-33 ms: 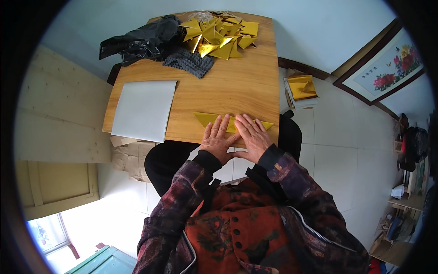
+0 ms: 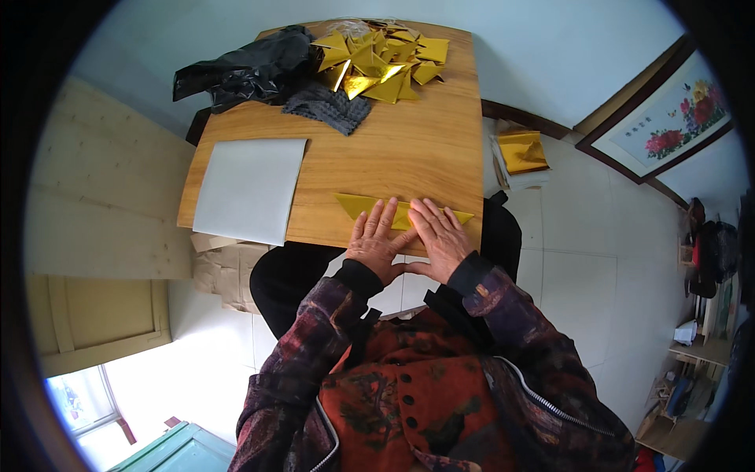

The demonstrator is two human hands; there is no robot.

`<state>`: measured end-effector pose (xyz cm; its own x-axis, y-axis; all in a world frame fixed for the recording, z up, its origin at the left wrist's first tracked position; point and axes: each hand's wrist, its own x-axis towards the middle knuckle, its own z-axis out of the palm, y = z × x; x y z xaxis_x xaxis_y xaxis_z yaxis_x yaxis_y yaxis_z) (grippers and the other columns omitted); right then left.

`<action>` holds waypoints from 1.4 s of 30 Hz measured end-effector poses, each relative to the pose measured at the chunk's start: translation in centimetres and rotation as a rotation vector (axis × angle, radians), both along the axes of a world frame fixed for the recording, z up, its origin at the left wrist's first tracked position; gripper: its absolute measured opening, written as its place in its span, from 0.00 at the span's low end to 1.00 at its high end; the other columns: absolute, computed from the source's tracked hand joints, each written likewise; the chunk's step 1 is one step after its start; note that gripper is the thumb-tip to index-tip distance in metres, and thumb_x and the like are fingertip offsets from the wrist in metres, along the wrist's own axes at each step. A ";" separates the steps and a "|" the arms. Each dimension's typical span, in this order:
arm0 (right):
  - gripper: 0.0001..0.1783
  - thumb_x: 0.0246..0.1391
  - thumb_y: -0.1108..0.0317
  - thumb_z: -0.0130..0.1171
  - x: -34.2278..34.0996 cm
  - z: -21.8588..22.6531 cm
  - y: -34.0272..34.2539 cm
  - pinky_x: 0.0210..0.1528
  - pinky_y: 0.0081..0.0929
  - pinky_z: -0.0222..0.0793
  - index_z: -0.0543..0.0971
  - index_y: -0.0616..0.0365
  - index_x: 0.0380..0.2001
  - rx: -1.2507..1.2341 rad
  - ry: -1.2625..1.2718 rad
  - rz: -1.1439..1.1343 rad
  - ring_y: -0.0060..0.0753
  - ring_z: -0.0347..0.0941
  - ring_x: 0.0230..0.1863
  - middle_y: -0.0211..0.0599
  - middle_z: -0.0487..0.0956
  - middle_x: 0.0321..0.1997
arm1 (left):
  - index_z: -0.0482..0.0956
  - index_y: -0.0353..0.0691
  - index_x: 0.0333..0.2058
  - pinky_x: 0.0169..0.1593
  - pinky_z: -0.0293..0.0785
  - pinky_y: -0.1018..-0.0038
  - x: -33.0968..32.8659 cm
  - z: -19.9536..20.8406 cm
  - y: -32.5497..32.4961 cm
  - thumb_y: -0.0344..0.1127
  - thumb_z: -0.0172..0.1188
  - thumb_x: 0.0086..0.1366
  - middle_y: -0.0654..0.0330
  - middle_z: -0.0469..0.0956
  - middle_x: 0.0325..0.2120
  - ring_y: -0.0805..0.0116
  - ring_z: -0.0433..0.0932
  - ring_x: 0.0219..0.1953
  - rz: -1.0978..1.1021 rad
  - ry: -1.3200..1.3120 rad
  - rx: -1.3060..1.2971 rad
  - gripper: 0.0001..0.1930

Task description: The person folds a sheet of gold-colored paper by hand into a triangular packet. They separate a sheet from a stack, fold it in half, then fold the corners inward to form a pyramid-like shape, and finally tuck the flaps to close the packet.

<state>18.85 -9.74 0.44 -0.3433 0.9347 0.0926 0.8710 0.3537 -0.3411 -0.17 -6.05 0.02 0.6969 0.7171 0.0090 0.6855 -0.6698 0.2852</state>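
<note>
A folded strip of gold foil paper (image 2: 351, 206) lies at the front right of the wooden table, its ends cut to slanting points. Flat on its middle rests my left hand (image 2: 376, 245), fingers stretched out and a little apart. Beside it my right hand (image 2: 442, 239) presses on the right part of the strip, also with fingers extended. The thumbs come close together at the table's front edge. Both hands cover much of the strip's lower edge. At the far end sits a heap of folded gold paper pieces (image 2: 366, 59).
A grey-white sheet stack (image 2: 250, 189) lies at the table's (image 2: 377, 157) left. Behind are a black plastic bag (image 2: 244, 75) and a dark grey knitted cloth (image 2: 329, 108). More gold paper (image 2: 521, 151) sits on a stack right of the table. A framed flower picture (image 2: 664, 118) leans at the right wall.
My right hand has slid very slightly to the right along the gold strip. My left hand stays in place.
</note>
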 end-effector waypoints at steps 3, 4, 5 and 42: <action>0.54 0.42 0.38 0.67 0.1 -0.1 -0.4 0.72 0.49 0.41 0.59 0.59 0.65 0.020 0.002 -0.023 0.42 0.46 0.74 0.39 0.53 0.73 | 0.61 0.65 0.66 0.69 0.43 0.48 -0.7 0.4 0.3 0.59 0.64 0.56 0.48 0.42 0.71 0.45 0.42 0.72 -0.026 -0.022 -0.075 0.39; 0.55 0.41 0.38 0.68 0.1 -0.1 -0.5 0.72 0.49 0.41 0.59 0.59 0.65 0.032 -0.016 -0.027 0.42 0.45 0.75 0.38 0.53 0.73 | 0.61 0.65 0.66 0.69 0.43 0.48 -0.9 0.5 0.5 0.59 0.64 0.56 0.48 0.42 0.71 0.45 0.42 0.72 -0.039 -0.033 -0.104 0.39; 0.55 0.41 0.38 0.68 0.0 -0.1 -0.5 0.72 0.49 0.41 0.59 0.59 0.65 0.034 -0.037 -0.030 0.42 0.45 0.75 0.38 0.53 0.73 | 0.61 0.64 0.66 0.69 0.43 0.48 -1.3 0.5 0.8 0.59 0.64 0.56 0.48 0.42 0.71 0.44 0.42 0.72 -0.062 -0.086 -0.109 0.39; 0.59 0.38 0.42 0.71 2.4 0.1 -2.1 0.73 0.51 0.37 0.54 0.56 0.68 0.002 -0.116 -0.191 0.42 0.41 0.75 0.38 0.49 0.75 | 0.50 0.39 0.69 0.72 0.40 0.61 1.4 -1.9 -1.1 0.61 0.56 0.60 0.58 0.45 0.71 0.61 0.44 0.73 0.086 0.003 0.043 0.46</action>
<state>21.23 -11.79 0.54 -0.1683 0.9836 0.0646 0.9556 0.1789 -0.2342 1.27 -7.12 -1.90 0.6329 0.7732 0.0391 0.7418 -0.6201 0.2555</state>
